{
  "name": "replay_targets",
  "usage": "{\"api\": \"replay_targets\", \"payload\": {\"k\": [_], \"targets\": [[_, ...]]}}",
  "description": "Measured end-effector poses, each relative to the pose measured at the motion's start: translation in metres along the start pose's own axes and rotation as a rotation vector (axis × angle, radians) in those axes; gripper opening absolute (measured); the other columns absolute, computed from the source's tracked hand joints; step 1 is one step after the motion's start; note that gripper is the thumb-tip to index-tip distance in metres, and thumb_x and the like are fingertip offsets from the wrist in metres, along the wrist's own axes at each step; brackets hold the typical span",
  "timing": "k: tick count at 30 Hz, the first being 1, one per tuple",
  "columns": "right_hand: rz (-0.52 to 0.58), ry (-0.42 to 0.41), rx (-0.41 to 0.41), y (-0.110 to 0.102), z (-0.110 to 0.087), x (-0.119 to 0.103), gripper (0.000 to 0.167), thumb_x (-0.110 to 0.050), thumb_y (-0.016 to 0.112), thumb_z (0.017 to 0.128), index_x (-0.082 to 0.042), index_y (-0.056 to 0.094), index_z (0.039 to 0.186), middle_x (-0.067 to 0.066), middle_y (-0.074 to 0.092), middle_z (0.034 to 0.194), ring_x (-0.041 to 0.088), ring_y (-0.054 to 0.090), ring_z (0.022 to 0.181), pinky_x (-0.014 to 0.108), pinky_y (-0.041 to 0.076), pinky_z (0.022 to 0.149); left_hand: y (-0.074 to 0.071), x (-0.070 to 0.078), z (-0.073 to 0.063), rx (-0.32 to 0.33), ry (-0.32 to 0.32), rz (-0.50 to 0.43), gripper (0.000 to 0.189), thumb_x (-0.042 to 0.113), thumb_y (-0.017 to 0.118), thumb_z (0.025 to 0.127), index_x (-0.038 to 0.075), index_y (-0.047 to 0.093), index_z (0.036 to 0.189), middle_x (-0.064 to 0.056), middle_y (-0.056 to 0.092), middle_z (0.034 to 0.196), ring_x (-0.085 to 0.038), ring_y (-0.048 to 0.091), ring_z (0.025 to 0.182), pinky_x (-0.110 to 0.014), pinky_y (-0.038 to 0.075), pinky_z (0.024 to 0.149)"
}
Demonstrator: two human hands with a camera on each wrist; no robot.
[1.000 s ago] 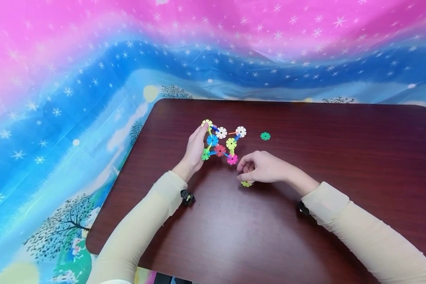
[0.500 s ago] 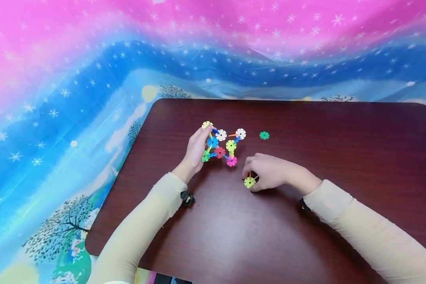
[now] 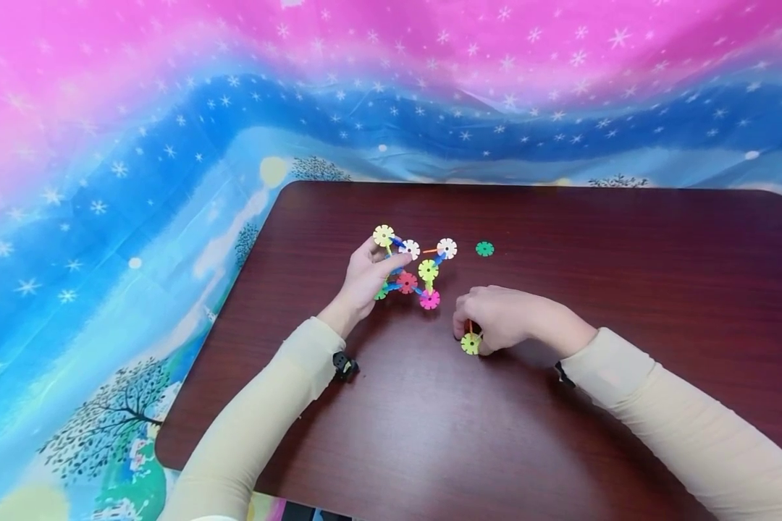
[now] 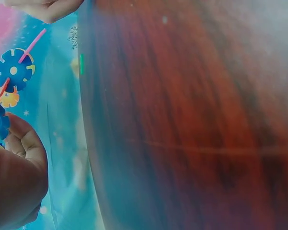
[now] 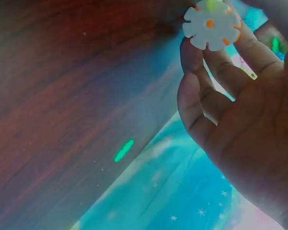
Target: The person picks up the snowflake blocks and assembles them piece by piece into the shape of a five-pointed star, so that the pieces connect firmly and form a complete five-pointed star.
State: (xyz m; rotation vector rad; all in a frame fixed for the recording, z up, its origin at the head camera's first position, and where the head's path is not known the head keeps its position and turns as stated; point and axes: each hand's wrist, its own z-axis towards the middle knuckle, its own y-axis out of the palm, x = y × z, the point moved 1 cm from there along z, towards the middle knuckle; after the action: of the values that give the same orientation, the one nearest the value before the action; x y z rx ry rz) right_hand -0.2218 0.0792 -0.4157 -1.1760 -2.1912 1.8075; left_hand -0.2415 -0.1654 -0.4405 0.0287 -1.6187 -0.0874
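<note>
My left hand (image 3: 365, 278) holds a frame of linked, notched snowflake discs, its thumb lying across the front near a white disc (image 3: 410, 250). A red disc (image 3: 407, 283), a pink disc (image 3: 429, 299) and a yellow disc (image 3: 428, 270) form its near and right parts; the thumb partly hides a blue one. Nearer the body, my right hand (image 3: 503, 316) pinches a small cluster with a yellow snowflake disc (image 3: 471, 344) facing up and an orange piece behind it. In the right wrist view, a white disc (image 5: 197, 29) of this cluster shows at the fingertips.
One loose green snowflake disc (image 3: 485, 249) lies flat on the dark wooden table (image 3: 658, 289), beyond the right hand. A patterned cloth (image 3: 508, 145) hangs behind the table's far edge and along its left side.
My left thumb has swung from the frame's left side across its front, and the frame has shifted slightly. My right hand has moved a little right and nearer, its yellow disc coming into fuller view.
</note>
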Motion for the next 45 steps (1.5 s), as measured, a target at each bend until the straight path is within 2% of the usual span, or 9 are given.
{"api": "replay_targets", "payload": {"k": [4,8,11,16,23,27,32,37,45], "targets": [[0.037,0.006,-0.012,0.003,0.0,0.003,0.022,-0.004,0.078,0.079,-0.024,0.072,0.086,-0.012,0.061,0.078,0.012,0.054,0.079,0.034,0.047,0.072,0.0,0.0,-0.001,-0.005,-0.007,0.011,0.045,0.017,0.08,0.092,0.013,0.06,0.132,-0.009,0.069,0.114,-0.029,0.066,0.11,-0.037,0.054,0.094],[0.211,0.007,-0.022,0.002,-0.003,0.007,0.016,-0.004,0.075,0.088,-0.02,0.072,0.089,-0.008,0.063,0.07,0.01,0.06,0.059,0.032,0.051,0.066,0.0,0.0,-0.003,-0.012,-0.012,0.017,0.045,0.017,0.08,0.092,0.01,0.06,0.131,-0.008,0.07,0.113,-0.032,0.065,0.111,-0.035,0.055,0.09],[0.322,-0.013,0.05,-0.004,-0.008,0.01,0.012,-0.007,0.076,0.092,-0.018,0.074,0.094,-0.006,0.067,0.07,0.013,0.064,0.059,0.032,0.054,0.066,0.001,-0.001,-0.004,-0.022,-0.004,0.011,0.047,0.016,0.079,0.093,0.006,0.059,0.135,-0.008,0.072,0.112,-0.038,0.063,0.114,-0.034,0.055,0.088],[0.453,-0.029,0.333,-0.019,-0.018,0.018,0.013,-0.009,0.08,0.091,-0.017,0.077,0.101,-0.005,0.073,0.083,0.017,0.069,0.076,0.031,0.058,0.073,0.004,-0.002,-0.005,-0.028,0.028,-0.009,0.039,0.013,0.077,0.094,0.007,0.062,0.13,-0.008,0.073,0.104,-0.05,0.06,0.117,-0.043,0.054,0.09],[0.843,0.149,0.817,-0.024,-0.02,0.017,0.025,-0.012,0.079,0.093,0.0,0.075,0.115,0.009,0.075,0.099,0.019,0.075,0.081,0.031,0.061,0.077,0.017,0.004,-0.012,-0.044,0.094,0.042,0.03,0.012,0.079,0.093,0.012,0.065,0.119,-0.009,0.073,0.101,-0.043,0.067,0.105,-0.037,0.058,0.082],[0.97,0.174,0.963,-0.02,-0.017,0.016,0.029,-0.011,0.079,0.094,0.005,0.072,0.118,0.006,0.075,0.099,0.013,0.075,0.081,0.032,0.061,0.08,0.025,0.008,-0.016,-0.068,0.133,0.052,0.032,0.011,0.079,0.092,0.008,0.065,0.121,-0.01,0.073,0.103,-0.041,0.069,0.101,-0.035,0.06,0.082],[1.101,0.129,1.017,-0.018,-0.017,0.016,0.022,-0.006,0.08,0.092,0.001,0.075,0.113,0.004,0.075,0.093,0.014,0.075,0.077,0.03,0.061,0.077,0.03,0.013,-0.019,-0.087,0.167,0.074,0.039,0.01,0.079,0.093,0.001,0.063,0.127,-0.011,0.075,0.104,-0.051,0.067,0.103,-0.037,0.061,0.082],[1.228,0.075,1.027,-0.016,-0.018,0.015,0.023,-0.001,0.079,0.09,0.005,0.075,0.112,0.005,0.076,0.091,0.013,0.073,0.074,0.031,0.062,0.074,0.032,0.014,-0.021,-0.082,0.155,0.088,0.036,0.013,0.081,0.092,0.008,0.065,0.124,-0.01,0.075,0.104,-0.044,0.071,0.099,-0.036,0.061,0.081],[1.127,0.117,1.062,-0.013,-0.016,0.014,0.029,-0.004,0.08,0.091,0.01,0.072,0.115,0.002,0.076,0.094,0.012,0.074,0.079,0.028,0.061,0.075,0.036,0.016,-0.024,-0.104,0.166,0.098,0.037,0.015,0.081,0.093,0.005,0.064,0.124,-0.011,0.076,0.103,-0.044,0.071,0.099,-0.037,0.061,0.082]]}}
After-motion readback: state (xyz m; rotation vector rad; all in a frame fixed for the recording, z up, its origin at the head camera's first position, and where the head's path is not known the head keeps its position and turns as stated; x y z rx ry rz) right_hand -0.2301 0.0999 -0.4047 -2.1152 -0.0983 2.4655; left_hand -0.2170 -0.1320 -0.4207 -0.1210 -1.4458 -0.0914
